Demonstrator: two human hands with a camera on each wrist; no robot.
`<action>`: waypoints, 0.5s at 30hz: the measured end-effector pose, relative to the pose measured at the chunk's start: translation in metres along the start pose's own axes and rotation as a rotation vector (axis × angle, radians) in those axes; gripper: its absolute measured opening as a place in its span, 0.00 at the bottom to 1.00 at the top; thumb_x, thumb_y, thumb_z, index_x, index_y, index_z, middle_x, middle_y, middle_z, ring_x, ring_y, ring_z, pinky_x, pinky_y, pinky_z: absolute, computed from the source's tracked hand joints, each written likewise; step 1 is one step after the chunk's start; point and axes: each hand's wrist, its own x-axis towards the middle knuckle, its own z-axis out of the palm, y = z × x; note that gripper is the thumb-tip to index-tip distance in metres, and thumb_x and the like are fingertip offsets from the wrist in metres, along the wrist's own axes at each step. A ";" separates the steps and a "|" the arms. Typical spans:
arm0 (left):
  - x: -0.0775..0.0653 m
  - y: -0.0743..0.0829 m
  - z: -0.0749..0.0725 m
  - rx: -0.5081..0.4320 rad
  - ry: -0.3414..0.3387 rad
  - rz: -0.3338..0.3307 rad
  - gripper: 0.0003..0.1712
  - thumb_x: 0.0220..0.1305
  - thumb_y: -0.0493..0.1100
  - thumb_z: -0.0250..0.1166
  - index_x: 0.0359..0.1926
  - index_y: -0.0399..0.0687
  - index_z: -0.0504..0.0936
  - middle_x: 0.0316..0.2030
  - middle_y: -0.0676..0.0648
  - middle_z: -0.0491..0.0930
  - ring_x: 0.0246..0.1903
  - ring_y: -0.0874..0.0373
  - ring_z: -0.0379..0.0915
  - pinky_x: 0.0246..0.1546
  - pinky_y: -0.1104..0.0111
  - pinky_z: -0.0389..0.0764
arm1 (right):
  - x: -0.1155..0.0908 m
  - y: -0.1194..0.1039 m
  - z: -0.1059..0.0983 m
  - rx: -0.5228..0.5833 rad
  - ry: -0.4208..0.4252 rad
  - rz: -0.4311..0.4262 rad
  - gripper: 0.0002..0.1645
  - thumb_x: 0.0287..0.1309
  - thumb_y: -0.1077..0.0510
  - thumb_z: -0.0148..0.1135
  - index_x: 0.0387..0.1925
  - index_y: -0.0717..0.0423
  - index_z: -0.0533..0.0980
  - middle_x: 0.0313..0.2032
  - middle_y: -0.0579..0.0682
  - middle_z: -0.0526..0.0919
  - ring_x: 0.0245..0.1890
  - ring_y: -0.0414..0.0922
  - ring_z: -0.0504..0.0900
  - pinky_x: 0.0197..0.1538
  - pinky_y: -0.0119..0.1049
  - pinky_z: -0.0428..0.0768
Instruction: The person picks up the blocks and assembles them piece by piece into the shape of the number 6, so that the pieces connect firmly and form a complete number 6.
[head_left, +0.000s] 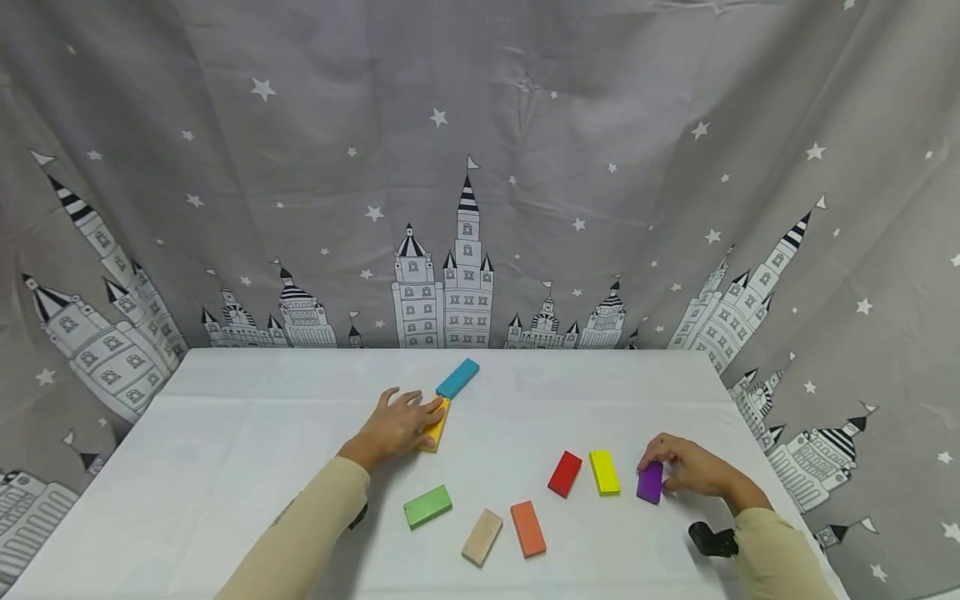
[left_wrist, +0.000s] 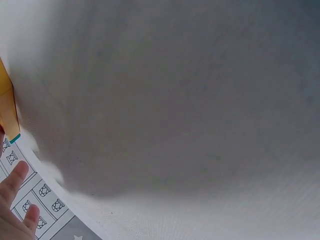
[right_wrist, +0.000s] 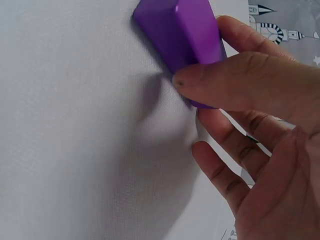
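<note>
On the left, my left hand (head_left: 397, 427) holds an orange-yellow block (head_left: 442, 429) by its sides, thumb toward me. That block's far end meets a blue block (head_left: 457, 378), which runs on at an angle toward the back right. In the left wrist view, only part of the orange-yellow block (left_wrist: 7, 105) shows at the left edge, with two fingers spread below it. Over to the right, my right hand (head_left: 693, 468) pinches a purple block (head_left: 649, 483) between thumb and index finger. The right wrist view shows the purple block (right_wrist: 175, 30) close up, the other fingers loose below it.
Between the hands lie a red block (head_left: 565, 474) and a yellow block (head_left: 604, 473). Nearer me are a green block (head_left: 428, 507), a plain wooden block (head_left: 482, 537) and an orange block (head_left: 528, 529). A grey castle-print curtain (head_left: 525, 250) hangs behind the white table (head_left: 262, 433).
</note>
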 end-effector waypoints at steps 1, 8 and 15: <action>0.000 0.000 0.000 0.003 0.000 0.000 0.35 0.58 0.57 0.64 0.66 0.55 0.72 0.68 0.51 0.66 0.67 0.42 0.59 0.65 0.41 0.51 | 0.000 0.000 0.000 -0.007 0.007 0.002 0.20 0.42 0.72 0.68 0.39 0.51 0.83 0.42 0.47 0.77 0.44 0.43 0.72 0.49 0.48 0.71; 0.000 0.000 0.000 -0.001 -0.006 -0.006 0.35 0.58 0.58 0.64 0.66 0.55 0.72 0.68 0.52 0.65 0.67 0.42 0.58 0.66 0.41 0.50 | -0.002 0.005 -0.001 -0.028 0.045 0.048 0.19 0.42 0.70 0.71 0.39 0.50 0.80 0.42 0.46 0.78 0.43 0.45 0.73 0.49 0.42 0.74; 0.001 -0.001 0.000 0.014 -0.026 -0.006 0.36 0.58 0.59 0.62 0.67 0.55 0.71 0.69 0.52 0.64 0.68 0.42 0.57 0.66 0.41 0.50 | -0.004 0.009 -0.001 -0.036 0.068 0.050 0.22 0.39 0.73 0.69 0.39 0.52 0.80 0.40 0.46 0.80 0.40 0.42 0.73 0.47 0.37 0.76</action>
